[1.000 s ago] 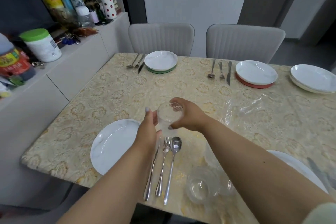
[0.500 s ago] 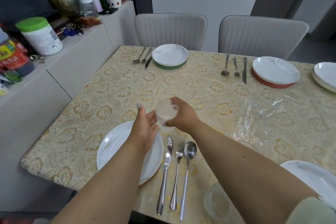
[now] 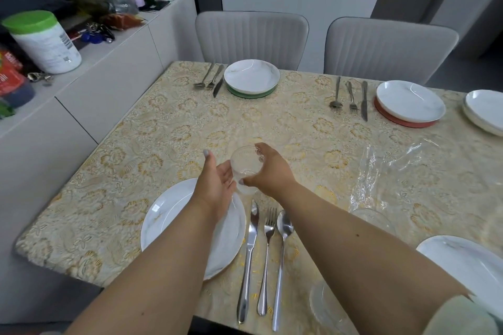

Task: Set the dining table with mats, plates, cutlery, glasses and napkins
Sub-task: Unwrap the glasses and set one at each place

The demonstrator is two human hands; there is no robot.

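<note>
Running along the table's (image 3: 168, 128) left edge, a sideboard (image 3: 89, 90) stands close; bare cloth lies mid-table. Over the near-left plate (image 3: 174, 215), the left hand (image 3: 216, 187) is flat, fingers straight, just beside the glass (image 3: 246, 164). The right hand (image 3: 272, 171) grasps that glass, beyond the knife (image 3: 249, 255), fork (image 3: 266, 255) and spoon (image 3: 281, 258).

Both bare forearms reach forward and converge. The right hand (image 3: 268, 171) has its fingers (image 3: 260, 148) and thumb curled round a clear glass (image 3: 246, 163), gripping it from the side. The left hand (image 3: 216, 185) is flat, palm facing right, thumb up, just beside the glass.
</note>
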